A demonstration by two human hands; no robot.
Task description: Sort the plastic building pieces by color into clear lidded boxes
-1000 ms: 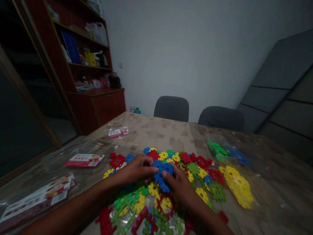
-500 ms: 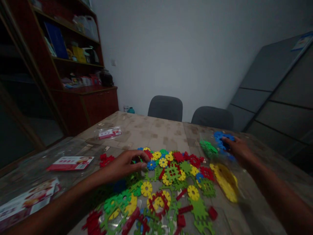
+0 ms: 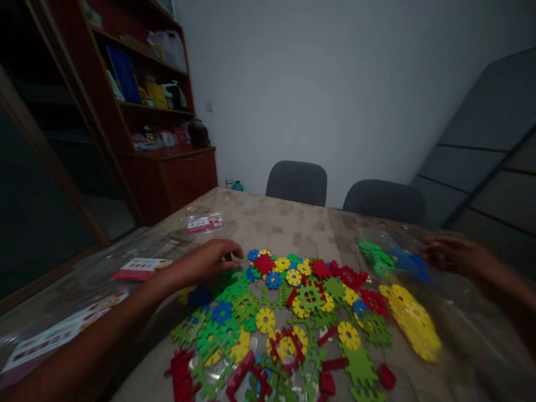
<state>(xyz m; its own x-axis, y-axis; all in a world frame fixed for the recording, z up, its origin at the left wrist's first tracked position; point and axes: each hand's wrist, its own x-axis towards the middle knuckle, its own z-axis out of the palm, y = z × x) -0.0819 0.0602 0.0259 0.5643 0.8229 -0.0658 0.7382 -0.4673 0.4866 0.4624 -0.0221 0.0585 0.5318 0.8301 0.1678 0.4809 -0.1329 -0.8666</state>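
Observation:
A heap of flat plastic interlocking pieces in red, yellow, green and blue covers the table in front of me. My left hand rests on the heap's left edge with its fingers curled; what they hold is hidden. My right hand hovers at the right, blurred, fingers stretched toward a small pile of blue pieces and holding nothing I can see. A green pile lies beside the blue one. A yellow pile lies nearer to me.
Clear packets with red and white cards lie on the left of the table. Two grey chairs stand at the far side. A dark red shelf cabinet fills the left wall.
My right hand carried a cluster of blue pieces from the heap to the blue pile and now hovers right of it, empty. My left hand shifted slightly left along the heap.

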